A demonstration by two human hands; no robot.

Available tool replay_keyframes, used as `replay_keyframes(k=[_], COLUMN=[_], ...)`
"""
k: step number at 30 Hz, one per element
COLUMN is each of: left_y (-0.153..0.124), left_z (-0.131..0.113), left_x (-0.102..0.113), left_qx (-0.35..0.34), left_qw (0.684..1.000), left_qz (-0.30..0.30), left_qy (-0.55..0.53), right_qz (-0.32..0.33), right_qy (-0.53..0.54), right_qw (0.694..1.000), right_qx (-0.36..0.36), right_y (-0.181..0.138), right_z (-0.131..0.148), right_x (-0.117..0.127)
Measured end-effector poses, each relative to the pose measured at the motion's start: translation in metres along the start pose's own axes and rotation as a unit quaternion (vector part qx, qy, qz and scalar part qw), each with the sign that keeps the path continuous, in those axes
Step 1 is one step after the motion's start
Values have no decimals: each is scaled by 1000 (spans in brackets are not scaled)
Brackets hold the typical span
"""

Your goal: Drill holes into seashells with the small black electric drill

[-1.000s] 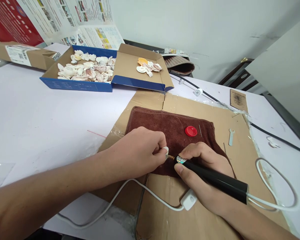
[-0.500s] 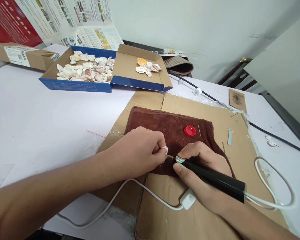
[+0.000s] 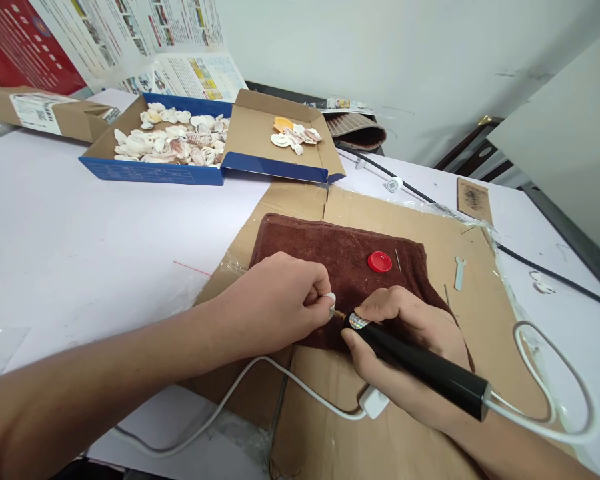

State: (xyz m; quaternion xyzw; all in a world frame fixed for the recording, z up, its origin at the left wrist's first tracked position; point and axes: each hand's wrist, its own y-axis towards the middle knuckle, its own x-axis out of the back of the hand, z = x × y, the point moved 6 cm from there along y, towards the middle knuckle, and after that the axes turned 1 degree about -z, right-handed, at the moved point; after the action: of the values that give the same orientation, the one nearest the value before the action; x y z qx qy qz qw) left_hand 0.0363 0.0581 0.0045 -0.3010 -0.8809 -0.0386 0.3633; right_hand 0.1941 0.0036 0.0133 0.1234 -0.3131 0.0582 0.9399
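Between the thumb and bent fingers of my left hand is a small white seashell, mostly hidden by the fingers. My right hand is wrapped round a black pen-shaped rotary tool, its brass-coloured tip meeting the shell's edge. Whether the tip is spinning I cannot tell. Both hands are over a folded brown towel. On the towel lie a red round cap and a thin metal pin.
Flattened cardboard lies under the towel. A small wrench is to its right. White cable loops from the tool, and an inline switch sits in front. Behind, an open blue box holds several shells; more lie on its lid.
The back end of the rotary tool has dipped slightly toward me, and its cable loop has shifted with it. My left hand and the shell have hardly moved.
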Motion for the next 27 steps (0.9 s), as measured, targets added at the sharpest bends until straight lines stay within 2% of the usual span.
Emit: replay_keyframes(k=[6, 12, 17, 24, 27], left_y=[-1, -1, 0, 0, 0], left_z=[0, 1, 0, -3, -4], left_x=[0, 0, 0, 1, 1], left_qx=[-8, -13, -15, -19, -23], left_qw=[1000, 1000, 1000, 1000, 1000], left_qz=[-4, -3, -2, 5, 4], left_qy=[0, 3, 6, 13, 14], right_qz=[13, -10, -23, 2, 24], right_qy=[15, 5, 30, 23, 6], right_qw=[1000, 999, 996, 998, 996], right_qx=[-22, -38, -79, -65, -86], right_y=[3, 1, 1, 6, 9], right_z=[1, -12, -11, -10, -11], right_x=[-2, 0, 0, 2, 3])
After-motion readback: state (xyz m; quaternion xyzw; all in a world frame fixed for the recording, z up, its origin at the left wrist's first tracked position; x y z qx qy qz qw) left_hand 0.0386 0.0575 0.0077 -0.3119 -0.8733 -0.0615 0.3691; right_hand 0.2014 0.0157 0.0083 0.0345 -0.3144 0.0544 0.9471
